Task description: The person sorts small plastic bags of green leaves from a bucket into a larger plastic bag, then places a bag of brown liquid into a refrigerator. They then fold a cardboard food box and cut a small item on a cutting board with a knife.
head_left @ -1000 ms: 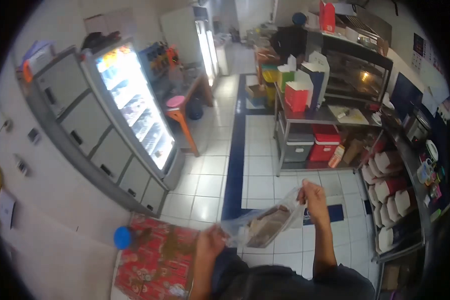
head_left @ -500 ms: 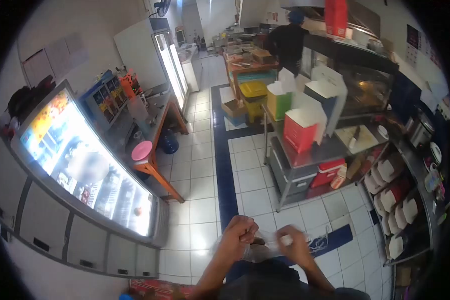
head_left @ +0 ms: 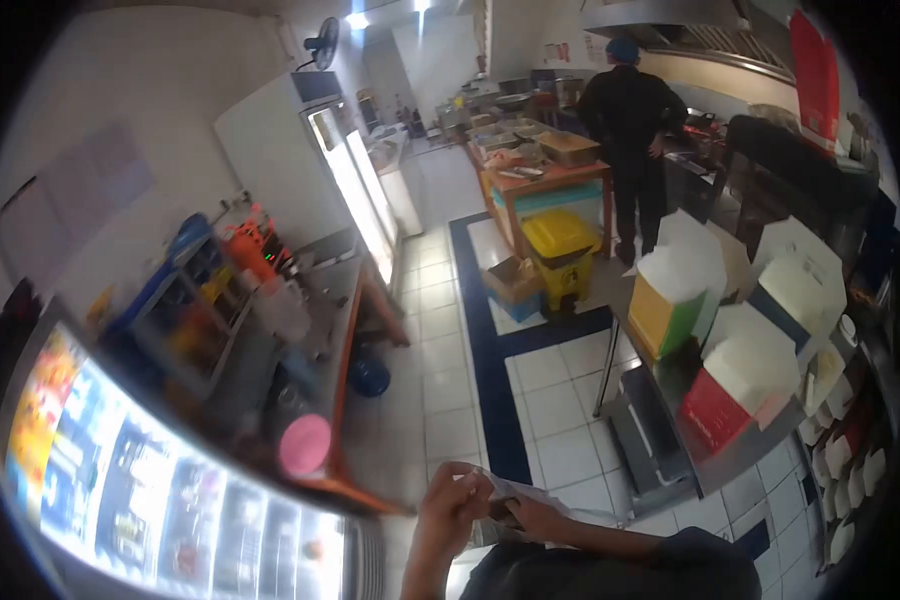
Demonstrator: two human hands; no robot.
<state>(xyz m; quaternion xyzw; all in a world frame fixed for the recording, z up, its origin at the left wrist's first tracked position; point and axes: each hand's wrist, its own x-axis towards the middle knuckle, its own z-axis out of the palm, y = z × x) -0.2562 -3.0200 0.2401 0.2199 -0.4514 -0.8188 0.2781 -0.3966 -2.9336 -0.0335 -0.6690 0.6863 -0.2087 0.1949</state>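
- Several papers (head_left: pixel 75 205) are hanging on the left wall, and below them a glass-door display fridge (head_left: pixel 170 490) is glowing brightly
- A round pink object (head_left: pixel 305 446) is resting at the near end of an orange-legged worktable (head_left: pixel 342 400)
- A blue water jug (head_left: pixel 368 376) is standing on the floor just beside that table, while an upright lit fridge (head_left: pixel 355 190) is standing farther back, near a wall fan (head_left: pixel 322 44)
- The left hand (head_left: pixel 455 500) is closing its curled fingers on one edge of a clear plastic bag (head_left: pixel 536 493), at the lower middle of the view
- A brown item (head_left: pixel 505 508) is showing at the bag, between the two hands; its exact form is too blurred to tell
- The right hand (head_left: pixel 536 522) is touching the bag beside the brown item; its fingers are partly hidden, so how far they are closing I cannot tell
- An open cardboard box (head_left: pixel 513 280) is sitting left of a yellow lidded bin (head_left: pixel 562 245), with a wooden table (head_left: pixel 545 182) holding trays behind them
- One other person (head_left: pixel 635 125), in dark clothes and a blue cap, is standing near the cooking area
- A green-and-yellow carton (head_left: pixel 667 300), a red-and-white carton (head_left: pixel 735 385) and a blue-and-white carton (head_left: pixel 795 290) are standing open on a steel table (head_left: pixel 695 468)
- More white-flapped cartons (head_left: pixel 842 470) are filling a rack at far right
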